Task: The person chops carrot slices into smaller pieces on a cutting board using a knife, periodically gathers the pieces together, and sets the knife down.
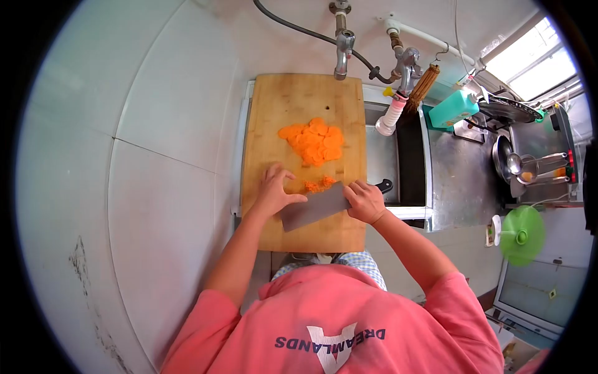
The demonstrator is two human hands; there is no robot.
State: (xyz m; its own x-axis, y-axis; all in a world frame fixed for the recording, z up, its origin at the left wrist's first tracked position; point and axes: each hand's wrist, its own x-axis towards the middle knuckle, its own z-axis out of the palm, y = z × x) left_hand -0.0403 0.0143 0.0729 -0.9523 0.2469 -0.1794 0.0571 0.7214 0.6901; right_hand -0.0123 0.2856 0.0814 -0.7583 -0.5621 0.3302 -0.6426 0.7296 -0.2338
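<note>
My right hand [365, 201] is closed round the black handle of a cleaver [314, 207], whose wide grey blade lies slanted low over the wooden cutting board [302, 234]. To the left, my left hand [274, 187] is open, its fingers curved and its thumb apart, with the thumb tip at the blade's upper left edge; whether it touches cannot be told. Finely cut carrot bits [319, 184] lie along the blade's far edge, between the hands. Farther up the board is a loose heap of thin round carrot slices [313, 142].
The board rests over a sink [381, 149], beneath a tap [344, 53] and another tap with a pink-and-white nozzle [392, 116]. A teal bottle [453, 110], pans [502, 156] and ladles [514, 163] stand on the right. A tiled wall [168, 174] borders the left.
</note>
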